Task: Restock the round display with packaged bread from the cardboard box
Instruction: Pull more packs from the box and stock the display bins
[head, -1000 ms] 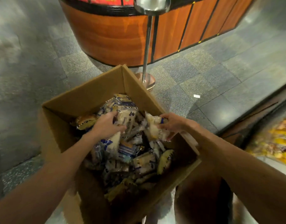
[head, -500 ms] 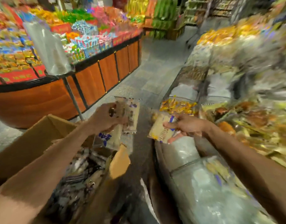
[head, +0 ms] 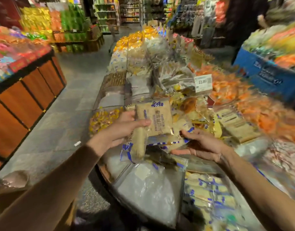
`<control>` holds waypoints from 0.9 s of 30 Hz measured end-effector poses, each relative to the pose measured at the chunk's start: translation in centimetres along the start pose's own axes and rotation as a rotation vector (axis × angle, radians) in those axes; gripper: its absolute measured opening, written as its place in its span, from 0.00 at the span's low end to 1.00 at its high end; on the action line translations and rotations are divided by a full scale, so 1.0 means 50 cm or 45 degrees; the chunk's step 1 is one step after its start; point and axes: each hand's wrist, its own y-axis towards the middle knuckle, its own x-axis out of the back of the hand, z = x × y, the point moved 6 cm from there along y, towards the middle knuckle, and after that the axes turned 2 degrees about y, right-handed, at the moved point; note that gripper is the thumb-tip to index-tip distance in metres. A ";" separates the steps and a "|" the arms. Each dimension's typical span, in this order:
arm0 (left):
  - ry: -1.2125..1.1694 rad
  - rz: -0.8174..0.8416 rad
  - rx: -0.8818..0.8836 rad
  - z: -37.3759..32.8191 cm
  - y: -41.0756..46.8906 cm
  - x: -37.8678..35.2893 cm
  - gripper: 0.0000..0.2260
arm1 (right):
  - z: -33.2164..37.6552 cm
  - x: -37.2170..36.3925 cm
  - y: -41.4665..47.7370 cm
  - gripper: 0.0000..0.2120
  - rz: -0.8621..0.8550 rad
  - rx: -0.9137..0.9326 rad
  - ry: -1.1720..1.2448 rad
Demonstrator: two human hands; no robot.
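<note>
1. Left grip (head: 125,129) is closed round bread. The thumb is clamped on top of a flat packet (head: 156,120), pale with blue print, face up. A second packet (head: 135,147) hangs down from under the palm.
2. Right grip (head: 202,146) sits just beside it, palm up, fingers loosely curled and thumb stretched to the left. A third packet (head: 173,140) lies against those fingers. It's too smeary to say whether it's really pinched or only resting there, so I can't tell.
3. All three packets are up in the air over the near side of the round display (head: 100,172), none of them set down yet.
4. Right below the hands is a plastic-lined compartment (head: 148,194). The one to its right holds stocked bread packs (head: 210,194) with the same blue print.
5. Further in, the display is heaped with clear-wrapped goods, with a price tag (head: 203,83) standing among them. There are yellow sweets (head: 103,119) in a left-hand section and orange packs (head: 243,97) off to the right.
6. A wood-panelled stand (head: 26,97) sits across the grey floor (head: 68,114) on the left, and a blue bin (head: 263,77) is at the far right.
</note>
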 end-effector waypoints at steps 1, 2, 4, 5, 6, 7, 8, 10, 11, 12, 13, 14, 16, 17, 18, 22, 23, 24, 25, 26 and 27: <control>0.001 0.070 0.023 0.003 0.018 -0.023 0.22 | -0.001 0.010 -0.005 0.16 -0.011 0.027 0.011; 0.034 0.131 0.033 0.007 0.035 -0.042 0.20 | -0.002 0.014 -0.010 0.23 0.003 0.050 0.022; 0.105 0.226 0.050 0.015 0.065 -0.074 0.15 | -0.005 0.018 -0.020 0.32 0.029 0.087 0.067; 0.116 0.254 0.061 0.018 0.080 -0.086 0.14 | -0.004 0.024 -0.022 0.32 0.025 0.111 0.092; 0.121 0.277 0.063 0.024 0.096 -0.096 0.15 | -0.004 0.028 -0.024 0.31 -0.001 0.136 0.123; 0.126 0.297 0.055 0.026 0.110 -0.106 0.15 | -0.004 0.033 -0.024 0.31 -0.052 0.160 0.159; 0.149 0.317 0.035 0.028 0.122 -0.115 0.15 | -0.005 0.039 -0.023 0.31 -0.121 0.188 0.181; 0.211 0.347 0.005 0.034 0.143 -0.131 0.16 | -0.010 0.048 -0.016 0.35 -0.247 0.222 0.160; 0.239 0.371 0.005 0.036 0.150 -0.140 0.18 | -0.014 0.055 -0.011 0.37 -0.326 0.224 0.142; 0.263 0.401 0.009 0.041 0.159 -0.147 0.21 | -0.018 0.061 -0.007 0.36 -0.410 0.226 0.121; 0.281 0.441 0.012 0.042 0.164 -0.156 0.24 | -0.020 0.067 -0.005 0.35 -0.488 0.228 0.095; 0.312 0.475 0.008 0.043 0.171 -0.164 0.26 | -0.023 0.073 -0.003 0.32 -0.540 0.235 0.076; 0.401 0.514 0.008 0.046 0.185 -0.175 0.28 | -0.026 0.084 -0.005 0.26 -0.605 0.250 0.081; 0.466 0.511 0.019 0.050 0.191 -0.177 0.29 | -0.029 0.092 -0.007 0.23 -0.634 0.249 0.098; 0.545 0.500 0.025 0.059 0.202 -0.173 0.30 | -0.033 0.100 -0.010 0.20 -0.653 0.245 0.117; 0.774 0.438 0.013 0.091 0.236 -0.147 0.19 | -0.047 0.130 -0.023 0.17 -0.722 0.229 0.188; 0.771 0.415 0.036 0.093 0.240 -0.142 0.18 | -0.048 0.136 -0.028 0.15 -0.741 0.230 0.183; 0.742 0.382 0.072 0.095 0.245 -0.137 0.19 | -0.048 0.141 -0.033 0.14 -0.751 0.230 0.183; 0.658 0.363 0.129 0.094 0.246 -0.133 0.21 | -0.047 0.143 -0.038 0.12 -0.762 0.231 0.187; 0.513 0.373 0.232 0.094 0.245 -0.134 0.23 | -0.044 0.149 -0.044 0.08 -0.773 0.242 0.188; 0.348 0.396 0.356 0.100 0.245 -0.139 0.24 | -0.041 0.155 -0.051 0.05 -0.782 0.255 0.191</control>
